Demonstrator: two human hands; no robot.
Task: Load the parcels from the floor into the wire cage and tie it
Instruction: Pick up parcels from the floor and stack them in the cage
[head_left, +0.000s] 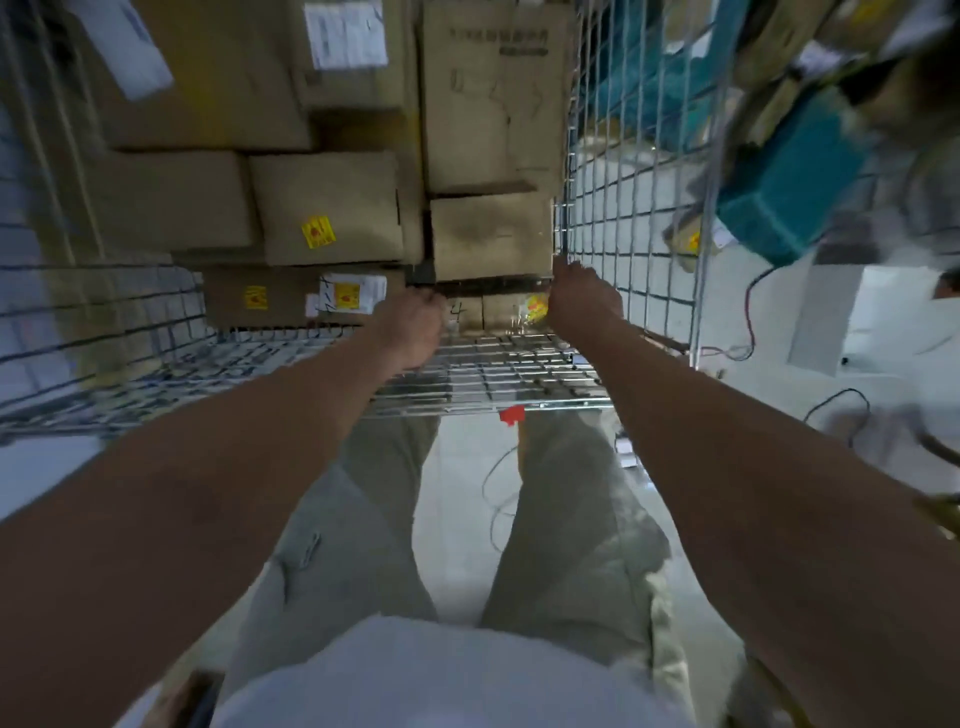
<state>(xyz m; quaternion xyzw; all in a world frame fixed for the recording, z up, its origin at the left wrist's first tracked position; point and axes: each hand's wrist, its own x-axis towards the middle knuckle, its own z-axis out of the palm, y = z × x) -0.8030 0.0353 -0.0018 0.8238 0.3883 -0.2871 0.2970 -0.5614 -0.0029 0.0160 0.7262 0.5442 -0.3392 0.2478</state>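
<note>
Head view, looking down: the cage (613, 218) is standing just ahead of the legs, packed with parcels (332, 208) to the near panel (493, 374). That panel is being held tilted toward the person, its long axis running left to right. The left hand (415, 327) is being closed on the panel's upper edge; the right hand (582, 296) is being clenched around the right corner post. Whether a tie is being held cannot be told. Risk, as judged: the front parcel (491, 241) may be pressing outward, so the panel could be slipping open, or fingers (563, 267) pinched in the mesh.
</note>
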